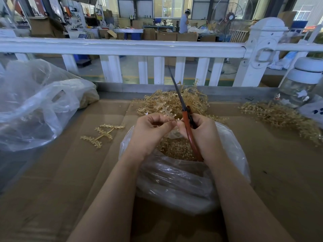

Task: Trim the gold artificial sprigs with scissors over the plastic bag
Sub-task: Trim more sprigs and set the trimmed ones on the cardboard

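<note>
Orange-handled scissors (pixel 185 117) point up-away.

A white railing (pixel 122 47) with square balusters and a capped post (pixel 262 49) is running across behind a cardboard-covered table (pixel 52 189). Beyond it, daylight is coming through tall windows (pixel 171 6) into a workshop where cardboard boxes (pixel 167 36) are crowding benches and a standing fan (pixel 232 14) is facing the grey floor (pixel 131 70).

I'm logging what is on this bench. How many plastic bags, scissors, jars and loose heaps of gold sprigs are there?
Plastic bags: 2, the near bag and the left bag
Scissors: 1
Jars: 1, jar
Loose sprig heaps: 2, middle heap and right heap
Total: 6
</note>
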The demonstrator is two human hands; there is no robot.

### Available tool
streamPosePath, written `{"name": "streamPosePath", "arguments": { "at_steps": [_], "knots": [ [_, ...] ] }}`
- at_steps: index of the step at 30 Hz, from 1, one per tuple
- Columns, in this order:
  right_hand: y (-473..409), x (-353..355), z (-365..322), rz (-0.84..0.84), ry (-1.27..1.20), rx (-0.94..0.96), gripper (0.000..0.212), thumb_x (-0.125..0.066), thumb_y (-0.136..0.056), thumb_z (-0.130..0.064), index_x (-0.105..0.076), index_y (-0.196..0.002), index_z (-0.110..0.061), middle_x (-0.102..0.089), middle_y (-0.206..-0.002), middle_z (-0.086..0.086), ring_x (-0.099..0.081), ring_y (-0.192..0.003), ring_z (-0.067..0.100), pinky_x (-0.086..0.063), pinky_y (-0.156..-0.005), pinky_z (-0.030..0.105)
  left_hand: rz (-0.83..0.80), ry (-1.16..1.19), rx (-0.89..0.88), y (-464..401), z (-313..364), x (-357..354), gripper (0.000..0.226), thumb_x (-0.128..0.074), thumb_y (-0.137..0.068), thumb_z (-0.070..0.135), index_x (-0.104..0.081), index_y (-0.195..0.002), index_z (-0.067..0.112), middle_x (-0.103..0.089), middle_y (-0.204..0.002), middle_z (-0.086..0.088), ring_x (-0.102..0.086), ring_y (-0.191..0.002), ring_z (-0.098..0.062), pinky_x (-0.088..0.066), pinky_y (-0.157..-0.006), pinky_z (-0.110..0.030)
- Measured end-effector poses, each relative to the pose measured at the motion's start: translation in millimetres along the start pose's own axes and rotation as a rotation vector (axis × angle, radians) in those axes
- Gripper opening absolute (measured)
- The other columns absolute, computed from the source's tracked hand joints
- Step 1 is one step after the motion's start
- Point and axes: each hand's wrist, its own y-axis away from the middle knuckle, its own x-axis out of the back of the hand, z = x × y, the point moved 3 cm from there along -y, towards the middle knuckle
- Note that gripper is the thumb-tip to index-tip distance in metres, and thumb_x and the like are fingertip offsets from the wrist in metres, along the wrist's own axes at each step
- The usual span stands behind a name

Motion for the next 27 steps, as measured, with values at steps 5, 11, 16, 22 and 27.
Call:
{"name": "streamPosePath", "arguments": {
  "at_steps": [5,11,16,22,27],
  "knots": [
    [0.0,1.9,2.0,0.017,0.014,0.023,0.014,-0.081,-0.082,-0.032,-0.072,-0.081,-0.022,-0.072,-0.07,-0.006,-0.068,-0.064,0.006,-0.053,-0.06,0.019,0.003,-0.005,-0.003,0.0,-1.7,-2.3,0.022,-0.07,-0.089,0.006,-0.07,-0.069,0.016,-0.067,-0.062,-0.001,-0.059,-0.059,-0.013,-0.048,-0.053,-0.018],
    [3.2,2.9,6.2,-0.047,0.335,0.036,0.056,-0.061,-0.061,-0.084,-0.065,-0.09,-0.036,-0.069,-0.086,-0.029,-0.065,-0.079,-0.006,-0.048,-0.064,0.02,0.138,0.03,-0.06,-3.4,-5.3,7.2,0.018,-0.068,-0.092,0.01,-0.065,-0.075,0.004,-0.062,-0.066,-0.002,-0.057,-0.063,-0.009,-0.049,-0.061,-0.017],
    [4.8,2.8,10.3,-0.068,0.519,0.095,0.061,-0.054,-0.064,-0.089,-0.059,-0.101,-0.041,-0.066,-0.086,-0.023,-0.061,-0.084,-0.005,-0.047,-0.069,0.018,0.152,0.049,-0.085,-5.1,-6.2,11.6,0.023,-0.064,-0.092,0.003,-0.051,-0.077,-0.009,-0.052,-0.067,-0.004,-0.048,-0.066,-0.014,-0.046,-0.066,-0.019],
    [6.7,5.9,5.3,-0.038,0.621,0.165,0.063,-0.047,-0.066,-0.089,-0.056,-0.103,-0.04,-0.061,-0.085,-0.023,-0.055,-0.081,-0.008,-0.039,-0.062,0.013,0.133,0.064,-0.085,-5.2,-4.0,14.6,0.025,-0.063,-0.092,0.001,-0.05,-0.085,-0.019,-0.048,-0.073,-0.012,-0.043,-0.071,-0.019,-0.042,-0.069,-0.024],
    [7.3,7.4,3.6,-0.028,0.658,0.192,0.056,-0.054,-0.07,-0.085,-0.058,-0.1,-0.038,-0.058,-0.08,-0.024,-0.053,-0.077,-0.01,-0.039,-0.06,0.012,0.11,0.067,-0.095,-5.4,-1.7,17.7,0.027,-0.062,-0.092,0.001,-0.052,-0.09,-0.024,-0.052,-0.078,-0.025,-0.043,-0.075,-0.022,-0.042,-0.071,-0.027]
  ]
}}
